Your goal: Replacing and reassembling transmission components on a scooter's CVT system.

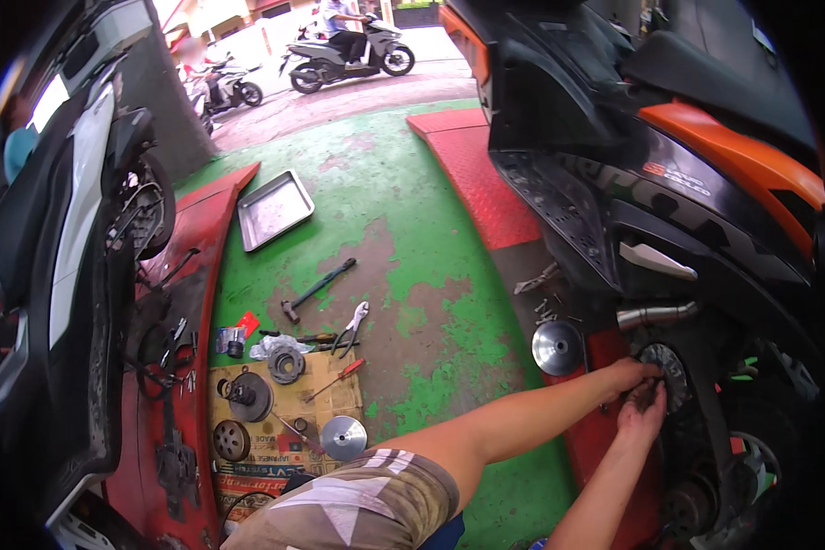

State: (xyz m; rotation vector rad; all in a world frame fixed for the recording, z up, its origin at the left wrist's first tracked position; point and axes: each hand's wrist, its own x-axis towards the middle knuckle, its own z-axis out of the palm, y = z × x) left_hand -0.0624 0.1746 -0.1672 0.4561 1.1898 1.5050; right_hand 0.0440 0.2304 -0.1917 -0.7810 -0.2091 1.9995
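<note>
My left hand (634,376) reaches from a camouflage-patterned short sleeve to the engine side of the black-and-orange scooter (724,174). Its fingers are curled at a grey toothed disc (669,365). My right hand (644,412) is just below, fingers bent together at the same spot; what both hold there is small and partly hidden by the fingers. A shiny round pulley plate (555,348) lies to the left of my hands on the red ramp (594,346), beside small bolts (550,310). A curved metal pipe (655,315) runs above the disc.
Removed parts (286,365) and tools lie on cardboard (330,396), with a hammer (316,291), pliers (355,325) and metal tray (275,209) beyond. Another scooter (73,229) stands on the left red ramp (183,275). Outside, people (344,32) are on scooters; a pillar (165,92) stands back left.
</note>
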